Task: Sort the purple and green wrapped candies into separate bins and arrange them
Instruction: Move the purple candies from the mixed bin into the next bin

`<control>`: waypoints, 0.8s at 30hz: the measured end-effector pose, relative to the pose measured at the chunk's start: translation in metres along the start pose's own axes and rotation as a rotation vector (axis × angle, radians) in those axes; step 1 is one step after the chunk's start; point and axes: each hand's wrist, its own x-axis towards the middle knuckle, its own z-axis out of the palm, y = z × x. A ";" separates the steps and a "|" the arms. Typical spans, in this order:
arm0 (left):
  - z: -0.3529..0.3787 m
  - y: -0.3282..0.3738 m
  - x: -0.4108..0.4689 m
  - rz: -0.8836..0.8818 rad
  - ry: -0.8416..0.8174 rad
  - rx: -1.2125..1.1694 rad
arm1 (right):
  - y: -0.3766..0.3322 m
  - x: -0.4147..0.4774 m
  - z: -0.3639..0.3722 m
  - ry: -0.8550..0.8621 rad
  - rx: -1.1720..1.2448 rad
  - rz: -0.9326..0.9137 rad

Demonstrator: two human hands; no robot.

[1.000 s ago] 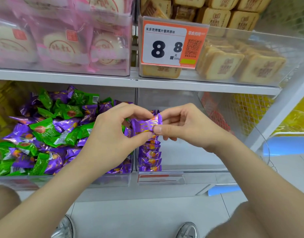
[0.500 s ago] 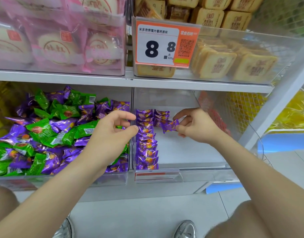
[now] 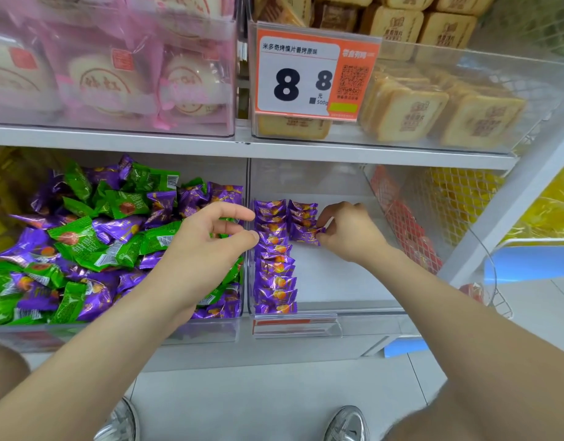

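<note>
Head view, left to right. Left of the left hand: left bin [image 3: 115,332], heaped to its front wall with green candies [image 3: 80,246] and purple candies [image 3: 124,229], mixed and overlapping, too many to count.

Left hand [image 3: 207,249] over that bin's right edge, empty, fingers loosely curved, thumb and forefinger apart, tips at the divider wall.

Between the hands: right bin [image 3: 338,281]. Along its left wall, a long column [image 3: 275,268] of about ten purple pieces running front to back, each overlapping the next. Just beside it, at the back, a short column [image 3: 303,214] of three.

At that column's near end, the held candy [image 3: 306,237], pinched between thumb and forefinger of the right hand [image 3: 350,233]. Cannot tell whether touching the floor.

Nearer than the right hand and to its right: bare white floor, open up to the front wall and the right wall. Beyond that wall, wire mesh [image 3: 411,202].

A second ago: both hands on the candy in front of the divider. Half a second ago: candy off to the right of the short column, now in line with it.
</note>
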 end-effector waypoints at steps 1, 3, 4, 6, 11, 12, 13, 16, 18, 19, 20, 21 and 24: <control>0.000 0.000 -0.001 -0.001 0.001 0.003 | -0.001 0.001 0.001 0.002 -0.008 -0.003; -0.001 0.001 -0.001 -0.004 0.000 0.010 | -0.002 0.001 0.002 -0.005 -0.022 -0.008; -0.001 0.001 -0.001 -0.007 -0.002 0.014 | -0.003 0.002 0.002 -0.008 -0.024 -0.008; -0.001 0.001 -0.002 -0.008 -0.008 0.021 | -0.002 0.002 0.004 -0.003 -0.019 -0.003; -0.002 0.005 -0.004 -0.004 -0.027 0.038 | 0.001 0.001 -0.001 0.021 0.003 0.033; -0.003 0.005 -0.004 -0.002 -0.026 0.040 | -0.001 -0.001 -0.005 0.042 -0.010 0.041; -0.005 0.005 -0.003 -0.003 -0.018 0.044 | -0.006 -0.003 -0.011 0.071 -0.025 0.049; -0.021 0.004 -0.001 0.020 0.044 0.122 | -0.037 -0.017 -0.033 0.138 0.027 0.039; -0.043 0.006 0.001 0.081 0.093 0.329 | -0.067 -0.036 -0.044 0.159 0.140 -0.019; -0.055 0.007 0.000 0.107 0.110 0.472 | -0.086 -0.049 -0.048 0.156 0.207 -0.065; -0.069 0.008 0.000 0.120 0.119 0.616 | -0.105 -0.062 -0.051 0.149 0.263 -0.124; -0.082 0.008 -0.001 0.116 0.108 0.738 | -0.123 -0.076 -0.052 0.149 0.294 -0.198; -0.117 0.004 -0.004 0.048 -0.049 1.005 | -0.162 -0.094 -0.038 0.137 0.234 -0.448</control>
